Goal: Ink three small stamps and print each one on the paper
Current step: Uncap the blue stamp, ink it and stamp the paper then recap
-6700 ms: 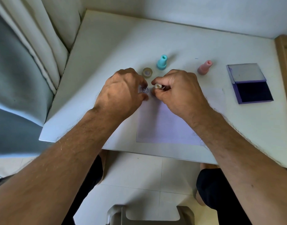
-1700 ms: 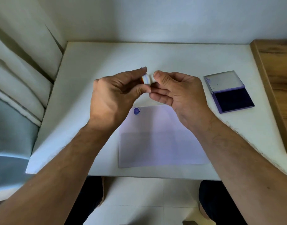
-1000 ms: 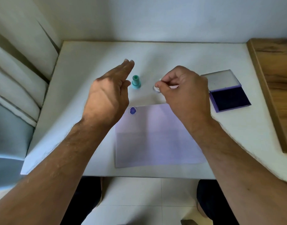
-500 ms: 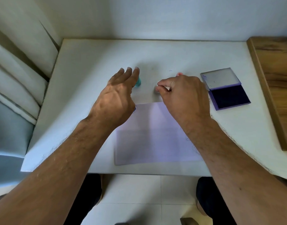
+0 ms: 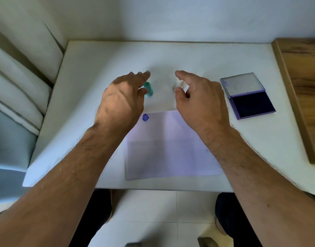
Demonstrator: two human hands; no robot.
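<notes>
Both hands hover over the white counter (image 5: 99,68) with fingers loose and apart, holding nothing: the left hand (image 5: 121,102) just beside the upright teal stamp (image 5: 148,89), the right hand (image 5: 197,98) by a small white stamp (image 5: 179,84) (partly hidden behind its fingers). The paper (image 5: 171,148) lies near, one blue print (image 5: 145,117) at its far left corner, the open ink pad (image 5: 251,102) to the right
</notes>
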